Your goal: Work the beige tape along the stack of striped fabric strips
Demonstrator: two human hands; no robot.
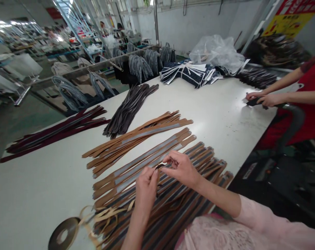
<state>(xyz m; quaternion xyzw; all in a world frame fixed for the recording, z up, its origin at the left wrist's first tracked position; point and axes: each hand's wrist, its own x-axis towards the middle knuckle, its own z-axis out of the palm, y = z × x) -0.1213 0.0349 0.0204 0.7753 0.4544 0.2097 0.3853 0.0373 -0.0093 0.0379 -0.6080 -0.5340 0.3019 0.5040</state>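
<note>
My left hand (146,189) and my right hand (180,167) meet over a spread of brown leather straps (157,156) on the white table (220,114). Both pinch a thin dark strip (160,166) between their fingertips, just above the straps. Some straps carry a grey band down the middle, others nearer me a dark one. A roll of tape (63,233) with loose tan peelings (105,212) lies at the near left, below my left wrist.
Maroon straps (56,132) and dark grey straps (128,107) lie fanned further left. Navy striped pieces (191,73) and a plastic bag (216,52) sit at the far end. Another person's hands (261,99) in a red top work at the right edge.
</note>
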